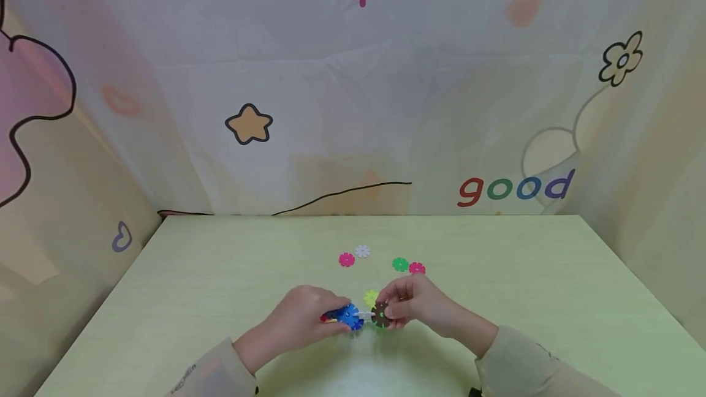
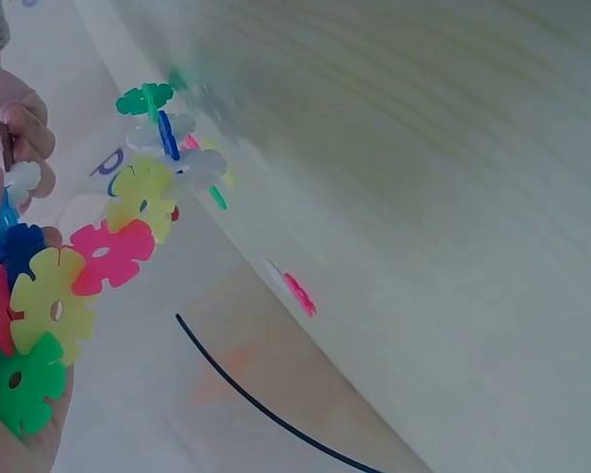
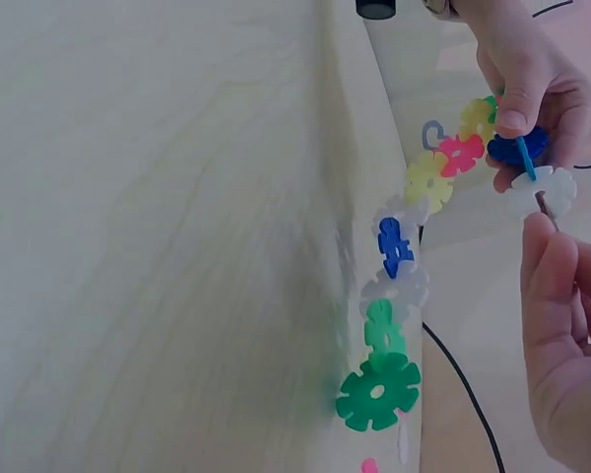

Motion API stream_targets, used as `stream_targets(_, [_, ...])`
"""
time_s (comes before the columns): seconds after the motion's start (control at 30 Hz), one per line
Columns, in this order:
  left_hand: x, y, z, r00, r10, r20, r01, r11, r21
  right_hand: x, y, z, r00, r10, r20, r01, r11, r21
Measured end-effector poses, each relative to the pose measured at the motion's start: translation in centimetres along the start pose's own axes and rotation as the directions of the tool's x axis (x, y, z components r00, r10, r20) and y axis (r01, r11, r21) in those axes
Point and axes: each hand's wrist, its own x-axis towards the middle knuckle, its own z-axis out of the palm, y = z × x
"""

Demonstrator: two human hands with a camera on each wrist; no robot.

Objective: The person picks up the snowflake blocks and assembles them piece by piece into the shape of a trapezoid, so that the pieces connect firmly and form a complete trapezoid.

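Thumb and fingers of my left hand [image 1: 300, 320] grip the blue notched plastic disc [image 1: 349, 316], part of a chain of interlocking flower discs. In the right wrist view, that chain hangs in a curve through yellow, pink and white discs down to a green disc [image 3: 377, 392]. A white disc [image 3: 547, 192] sticks out between the two hands, linked to the blue side. My right hand [image 1: 421, 306] pinches a brown disc [image 1: 380, 316] edge-on against the white one's rim. The left wrist view shows pink [image 2: 113, 254] and yellow discs [image 2: 57, 307] close by the left hand.
Loose discs lie on the pale table [image 1: 220, 262] beyond the hands: a pink disc [image 1: 346, 260] beside a white disc [image 1: 362, 251], and a green disc [image 1: 400, 264] beside another pink disc [image 1: 417, 268]. A printed curtain [image 1: 309, 109] hangs behind the table.
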Motion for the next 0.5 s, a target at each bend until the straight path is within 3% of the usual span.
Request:
stream_targets(0.33, [-0.3,-0.4,0.4,0.997,0.054,-0.060,-0.057,0.997,-0.049,0.0,0.8,0.9,0.999,-0.013,-0.041,0.015,0.999,0.046])
stream_targets(0.5, [-0.4,-0.5,0.3,0.998,0.037,-0.044,-0.041,0.995,-0.087,-0.1,0.8,1.2,0.998,-0.011,-0.054,0.015,0.998,0.068])
